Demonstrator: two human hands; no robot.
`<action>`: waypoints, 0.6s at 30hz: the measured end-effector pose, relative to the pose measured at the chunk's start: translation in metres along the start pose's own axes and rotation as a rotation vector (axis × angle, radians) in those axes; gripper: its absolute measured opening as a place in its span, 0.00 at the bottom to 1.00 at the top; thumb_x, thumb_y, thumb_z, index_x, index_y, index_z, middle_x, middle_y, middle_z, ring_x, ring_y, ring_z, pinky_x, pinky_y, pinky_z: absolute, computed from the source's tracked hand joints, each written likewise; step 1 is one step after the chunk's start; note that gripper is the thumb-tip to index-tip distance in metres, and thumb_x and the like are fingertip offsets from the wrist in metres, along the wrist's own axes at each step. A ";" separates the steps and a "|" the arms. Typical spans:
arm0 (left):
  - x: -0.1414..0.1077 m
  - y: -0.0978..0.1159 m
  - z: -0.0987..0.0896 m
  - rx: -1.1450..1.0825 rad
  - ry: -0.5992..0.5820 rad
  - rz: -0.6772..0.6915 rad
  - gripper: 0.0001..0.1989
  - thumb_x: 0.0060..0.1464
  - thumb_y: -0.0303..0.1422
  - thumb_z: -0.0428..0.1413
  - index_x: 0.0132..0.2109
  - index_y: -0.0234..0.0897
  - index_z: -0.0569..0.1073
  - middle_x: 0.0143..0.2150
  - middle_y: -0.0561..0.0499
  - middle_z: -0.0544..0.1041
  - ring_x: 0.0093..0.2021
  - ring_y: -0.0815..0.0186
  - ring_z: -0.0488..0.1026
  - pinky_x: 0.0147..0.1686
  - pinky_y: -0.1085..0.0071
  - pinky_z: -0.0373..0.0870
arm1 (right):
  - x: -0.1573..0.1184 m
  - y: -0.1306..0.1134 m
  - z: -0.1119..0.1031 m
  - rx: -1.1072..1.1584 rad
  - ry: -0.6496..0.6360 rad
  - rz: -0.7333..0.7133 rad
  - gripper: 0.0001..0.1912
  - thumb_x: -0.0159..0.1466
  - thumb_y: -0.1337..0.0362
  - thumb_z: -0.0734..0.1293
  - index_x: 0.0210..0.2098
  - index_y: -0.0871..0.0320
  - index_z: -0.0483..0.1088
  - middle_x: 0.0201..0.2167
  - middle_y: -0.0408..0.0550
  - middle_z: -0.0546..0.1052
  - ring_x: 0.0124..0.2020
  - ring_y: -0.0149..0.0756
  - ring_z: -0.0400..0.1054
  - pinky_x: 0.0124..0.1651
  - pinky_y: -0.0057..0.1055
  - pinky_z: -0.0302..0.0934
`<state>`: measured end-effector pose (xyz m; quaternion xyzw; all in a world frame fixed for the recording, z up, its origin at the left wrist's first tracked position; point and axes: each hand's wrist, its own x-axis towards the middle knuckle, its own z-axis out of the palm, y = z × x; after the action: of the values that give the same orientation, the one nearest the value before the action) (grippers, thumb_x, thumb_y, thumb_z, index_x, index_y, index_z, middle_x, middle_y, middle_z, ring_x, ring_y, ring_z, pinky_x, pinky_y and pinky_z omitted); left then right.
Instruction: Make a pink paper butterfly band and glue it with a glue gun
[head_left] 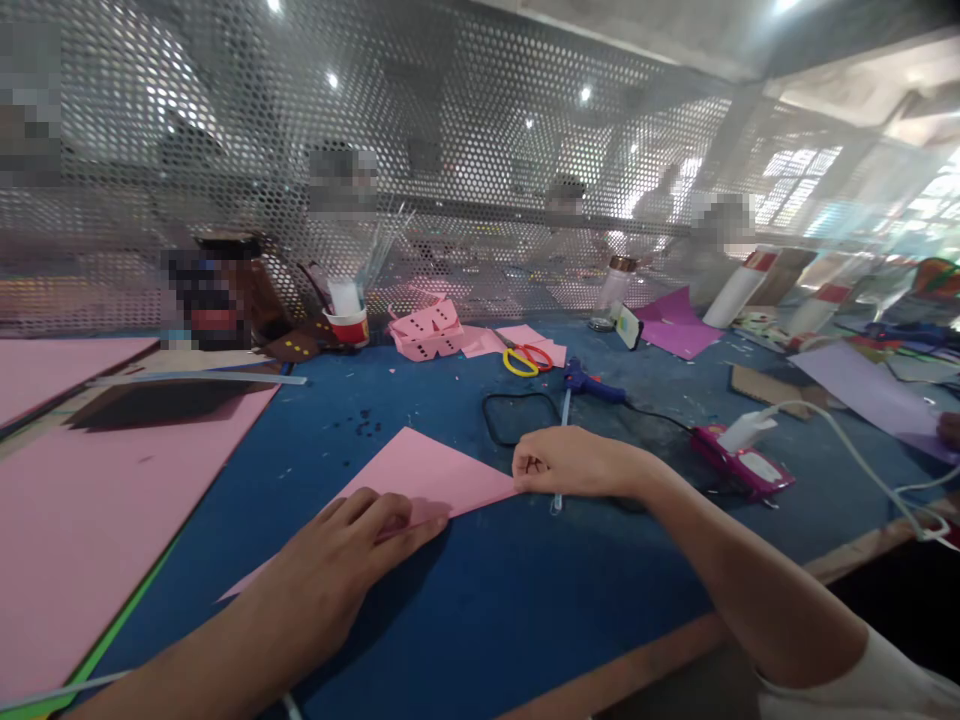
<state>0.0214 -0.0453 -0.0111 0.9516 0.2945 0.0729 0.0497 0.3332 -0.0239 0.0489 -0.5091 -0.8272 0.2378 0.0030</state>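
Note:
A sheet of pink paper [435,470], folded into a triangle, lies on the blue tabletop in front of me. My left hand [367,535] rests on its near side, fingers curled over the paper and thumb along the folded edge. At the triangle's right corner, my right hand [562,462] has its fingers closed in a pinch on the tip. Just behind that hand is a blue glue gun [596,385] with a clear glue stick [565,412] beside it. A black rectangular frame-like loop [517,395] lies beyond the paper.
Large pink sheets [112,530] cover the left side. Farther back are scissors [525,358], a dotted pink paper piece [427,330] and a red-and-white cup [349,325]. Rightward lie a magenta power strip [742,460], a white cable [840,435] and purple paper [679,325]. A perforated metal screen [465,150] stands behind.

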 end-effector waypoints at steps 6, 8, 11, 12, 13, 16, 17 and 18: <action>-0.001 0.000 0.001 0.011 0.005 0.006 0.46 0.48 0.10 0.44 0.69 0.54 0.54 0.51 0.47 0.70 0.49 0.58 0.66 0.51 0.61 0.65 | -0.001 0.003 -0.001 -0.011 -0.007 -0.001 0.07 0.60 0.61 0.66 0.35 0.55 0.75 0.33 0.41 0.80 0.33 0.34 0.73 0.30 0.25 0.53; -0.001 0.000 0.002 0.021 0.012 -0.008 0.46 0.47 0.10 0.44 0.68 0.54 0.55 0.52 0.47 0.69 0.48 0.58 0.66 0.50 0.60 0.65 | -0.001 0.002 -0.002 -0.017 -0.007 -0.004 0.07 0.60 0.61 0.66 0.35 0.55 0.75 0.32 0.41 0.80 0.32 0.34 0.72 0.29 0.25 0.52; -0.001 -0.001 0.003 0.025 0.008 -0.007 0.46 0.47 0.10 0.43 0.68 0.54 0.55 0.52 0.47 0.69 0.48 0.58 0.66 0.50 0.60 0.65 | -0.002 0.002 -0.002 -0.038 -0.010 -0.001 0.06 0.60 0.62 0.65 0.34 0.55 0.74 0.32 0.41 0.80 0.32 0.33 0.71 0.29 0.25 0.51; -0.001 -0.001 0.003 0.022 0.005 0.002 0.45 0.48 0.10 0.43 0.68 0.54 0.55 0.52 0.47 0.69 0.48 0.58 0.66 0.50 0.60 0.66 | -0.002 0.002 -0.002 -0.047 -0.011 0.002 0.06 0.60 0.62 0.65 0.34 0.55 0.74 0.32 0.41 0.80 0.31 0.33 0.71 0.29 0.25 0.51; -0.001 -0.002 0.003 0.021 0.004 0.012 0.45 0.49 0.11 0.44 0.68 0.54 0.54 0.52 0.47 0.69 0.48 0.58 0.66 0.50 0.60 0.66 | -0.002 0.002 -0.002 -0.054 -0.012 0.004 0.06 0.60 0.62 0.65 0.34 0.55 0.74 0.32 0.41 0.79 0.31 0.33 0.71 0.29 0.25 0.51; -0.001 -0.003 0.003 0.022 0.012 0.014 0.45 0.48 0.11 0.44 0.69 0.54 0.54 0.52 0.47 0.69 0.48 0.59 0.66 0.50 0.60 0.66 | -0.003 0.002 -0.002 -0.075 -0.014 0.003 0.06 0.60 0.62 0.65 0.34 0.55 0.73 0.33 0.42 0.79 0.31 0.33 0.70 0.29 0.26 0.50; -0.001 -0.003 0.003 0.022 0.010 0.012 0.45 0.48 0.11 0.44 0.69 0.54 0.54 0.52 0.47 0.69 0.48 0.59 0.66 0.50 0.60 0.66 | -0.003 0.002 -0.001 -0.082 -0.014 -0.001 0.06 0.60 0.63 0.65 0.34 0.55 0.73 0.33 0.42 0.79 0.31 0.33 0.70 0.29 0.26 0.50; -0.001 -0.003 0.003 0.020 0.006 0.010 0.45 0.49 0.11 0.44 0.68 0.54 0.54 0.52 0.47 0.69 0.48 0.59 0.66 0.50 0.60 0.66 | -0.003 0.002 -0.001 -0.091 -0.012 -0.005 0.06 0.60 0.63 0.64 0.34 0.55 0.73 0.33 0.42 0.79 0.31 0.33 0.70 0.28 0.26 0.50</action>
<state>0.0191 -0.0439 -0.0149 0.9532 0.2908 0.0732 0.0386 0.3368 -0.0250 0.0496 -0.5051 -0.8384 0.2032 -0.0245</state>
